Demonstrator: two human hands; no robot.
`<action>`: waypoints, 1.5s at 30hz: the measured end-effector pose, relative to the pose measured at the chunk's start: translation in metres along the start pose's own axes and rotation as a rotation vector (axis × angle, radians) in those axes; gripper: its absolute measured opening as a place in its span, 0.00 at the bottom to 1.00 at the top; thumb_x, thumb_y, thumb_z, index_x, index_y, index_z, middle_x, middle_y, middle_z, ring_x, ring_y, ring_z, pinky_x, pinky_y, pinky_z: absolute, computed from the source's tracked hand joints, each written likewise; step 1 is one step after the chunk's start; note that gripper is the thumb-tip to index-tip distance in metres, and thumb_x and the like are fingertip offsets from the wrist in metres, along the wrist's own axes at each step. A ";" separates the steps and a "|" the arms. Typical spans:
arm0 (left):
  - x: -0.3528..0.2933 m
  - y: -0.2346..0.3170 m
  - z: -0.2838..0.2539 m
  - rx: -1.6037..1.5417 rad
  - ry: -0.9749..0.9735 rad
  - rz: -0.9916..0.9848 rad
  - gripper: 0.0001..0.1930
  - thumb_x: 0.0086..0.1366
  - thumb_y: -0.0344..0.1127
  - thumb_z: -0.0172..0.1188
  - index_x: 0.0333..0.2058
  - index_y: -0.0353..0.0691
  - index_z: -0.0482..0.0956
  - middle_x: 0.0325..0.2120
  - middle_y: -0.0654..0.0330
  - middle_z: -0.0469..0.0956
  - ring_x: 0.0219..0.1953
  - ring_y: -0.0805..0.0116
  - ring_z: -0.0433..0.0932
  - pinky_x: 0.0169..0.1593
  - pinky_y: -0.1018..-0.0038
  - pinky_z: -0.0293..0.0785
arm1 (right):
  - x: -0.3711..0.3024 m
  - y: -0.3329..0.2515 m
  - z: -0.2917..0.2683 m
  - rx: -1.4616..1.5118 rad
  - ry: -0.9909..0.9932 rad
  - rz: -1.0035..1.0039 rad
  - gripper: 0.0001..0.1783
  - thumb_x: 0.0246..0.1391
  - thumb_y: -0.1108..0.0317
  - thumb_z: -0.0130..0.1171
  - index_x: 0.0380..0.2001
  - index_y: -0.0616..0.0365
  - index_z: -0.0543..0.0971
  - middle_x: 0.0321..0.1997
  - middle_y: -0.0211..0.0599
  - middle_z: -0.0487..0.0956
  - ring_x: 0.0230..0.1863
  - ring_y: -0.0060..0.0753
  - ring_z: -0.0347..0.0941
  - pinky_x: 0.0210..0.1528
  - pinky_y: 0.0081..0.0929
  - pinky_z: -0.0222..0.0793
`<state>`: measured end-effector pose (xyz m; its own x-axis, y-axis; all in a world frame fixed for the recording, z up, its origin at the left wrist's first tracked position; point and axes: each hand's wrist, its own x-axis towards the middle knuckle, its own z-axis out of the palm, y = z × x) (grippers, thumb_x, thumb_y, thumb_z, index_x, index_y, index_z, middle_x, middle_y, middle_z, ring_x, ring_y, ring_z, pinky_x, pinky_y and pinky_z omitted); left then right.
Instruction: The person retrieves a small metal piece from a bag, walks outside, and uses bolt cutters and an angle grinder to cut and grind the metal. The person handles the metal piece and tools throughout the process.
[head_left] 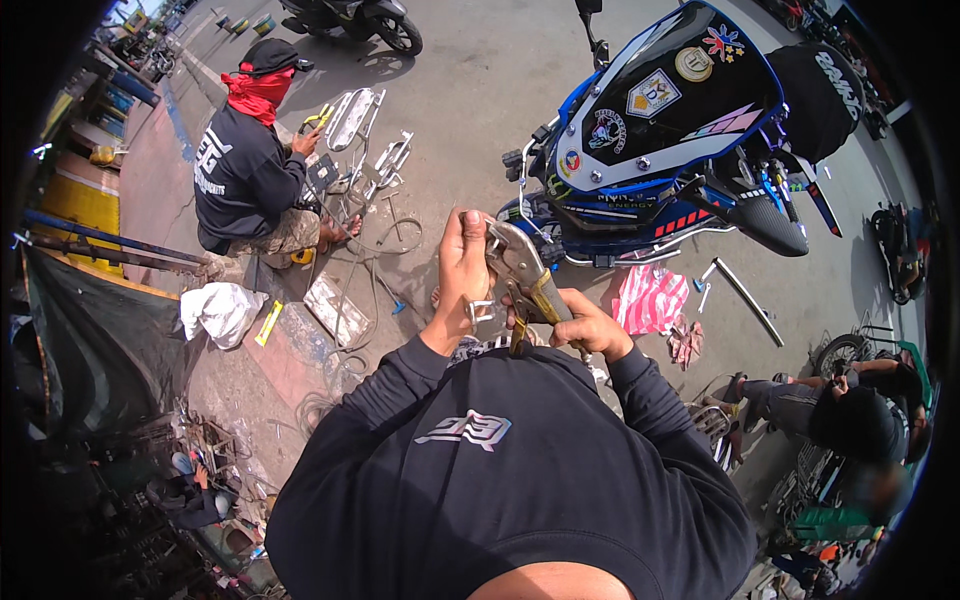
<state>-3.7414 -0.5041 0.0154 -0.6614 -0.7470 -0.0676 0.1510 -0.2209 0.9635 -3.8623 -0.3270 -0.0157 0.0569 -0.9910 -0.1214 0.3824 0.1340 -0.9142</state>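
Locking pliers [528, 268], with worn metal jaws and yellowish grips, are held up in front of my chest. My right hand [592, 325] is wrapped around their handle end. My left hand [463, 270] is closed at the jaw end, thumb up, and its fingertips are partly hidden behind the jaws. A small bright metal piece [482, 311] shows beside my left palm, below the jaws; how it is held cannot be made out. Just beyond the pliers stands a blue and black motorcycle [620, 215] with stickers on its dark windscreen.
A person in a black top and red face cloth [245, 170] sits at far left by metal racks [355, 120]. Cables [372, 270] loop over the ground. At right lie a pink striped bag [650, 298] and a metal tube [748, 302]; another person [850, 410] is nearby.
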 end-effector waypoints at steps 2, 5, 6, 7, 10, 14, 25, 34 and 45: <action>-0.005 0.008 0.002 0.009 -0.007 -0.022 0.20 0.80 0.58 0.45 0.38 0.47 0.71 0.22 0.72 0.70 0.16 0.86 0.63 0.16 0.83 0.56 | -0.002 -0.003 0.002 0.021 0.000 0.009 0.41 0.39 0.69 0.59 0.64 0.66 0.73 0.55 0.36 0.81 0.53 0.26 0.75 0.57 0.24 0.69; -0.008 0.015 0.005 -0.015 -0.025 -0.065 0.21 0.79 0.59 0.45 0.38 0.47 0.72 0.21 0.72 0.70 0.16 0.86 0.63 0.16 0.83 0.55 | -0.002 -0.005 0.004 0.076 -0.010 -0.012 0.42 0.38 0.68 0.61 0.63 0.66 0.74 0.55 0.36 0.81 0.55 0.28 0.75 0.59 0.25 0.68; -0.009 0.016 0.005 -0.018 -0.024 -0.076 0.21 0.79 0.59 0.45 0.38 0.47 0.73 0.21 0.72 0.70 0.16 0.86 0.63 0.17 0.83 0.55 | -0.002 -0.004 0.005 0.085 -0.011 -0.006 0.42 0.38 0.68 0.61 0.63 0.66 0.74 0.55 0.36 0.81 0.55 0.28 0.75 0.59 0.25 0.68; -0.010 0.017 0.005 -0.020 -0.023 -0.086 0.22 0.79 0.59 0.45 0.38 0.47 0.73 0.21 0.72 0.69 0.16 0.86 0.62 0.17 0.83 0.55 | -0.002 -0.002 0.004 0.101 -0.014 -0.022 0.42 0.38 0.68 0.61 0.63 0.65 0.74 0.54 0.36 0.81 0.55 0.29 0.75 0.59 0.26 0.68; -0.011 0.015 0.004 -0.039 -0.016 -0.075 0.22 0.79 0.59 0.45 0.37 0.47 0.73 0.20 0.72 0.69 0.16 0.86 0.62 0.17 0.83 0.55 | -0.003 0.002 0.002 0.085 -0.034 0.063 0.40 0.38 0.67 0.62 0.61 0.65 0.76 0.53 0.36 0.81 0.56 0.30 0.75 0.60 0.27 0.68; -0.013 0.007 0.005 -0.013 0.021 0.017 0.22 0.80 0.58 0.44 0.38 0.47 0.73 0.20 0.72 0.69 0.16 0.86 0.63 0.17 0.83 0.55 | -0.003 0.008 0.000 0.085 -0.072 0.025 0.37 0.38 0.67 0.63 0.58 0.65 0.77 0.53 0.37 0.82 0.56 0.32 0.75 0.63 0.29 0.67; -0.012 -0.004 0.005 -0.021 0.056 0.106 0.21 0.80 0.54 0.46 0.36 0.44 0.73 0.24 0.72 0.69 0.21 0.87 0.65 0.23 0.84 0.60 | -0.002 -0.007 0.016 0.130 -0.006 0.125 0.28 0.49 0.70 0.65 0.56 0.65 0.78 0.53 0.41 0.82 0.58 0.34 0.75 0.67 0.32 0.64; -0.014 -0.014 0.002 -0.123 0.019 0.087 0.18 0.81 0.50 0.49 0.36 0.42 0.73 0.29 0.70 0.68 0.33 0.83 0.64 0.40 0.81 0.64 | 0.001 0.023 0.022 0.203 0.079 0.135 0.23 0.49 0.74 0.65 0.50 0.67 0.77 0.45 0.40 0.81 0.48 0.37 0.78 0.57 0.34 0.71; -0.010 -0.028 -0.012 -0.298 0.084 -0.016 0.19 0.81 0.53 0.44 0.43 0.41 0.70 0.31 0.64 0.73 0.33 0.69 0.83 0.39 0.70 0.83 | 0.008 -0.003 0.013 0.104 -0.079 0.174 0.32 0.51 0.72 0.62 0.62 0.66 0.74 0.54 0.40 0.82 0.59 0.35 0.76 0.65 0.28 0.65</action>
<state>-3.7301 -0.4979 -0.0144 -0.6044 -0.7884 -0.1149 0.3585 -0.3979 0.8445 -3.8507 -0.3349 -0.0092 0.2007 -0.9500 -0.2394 0.4537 0.3067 -0.8367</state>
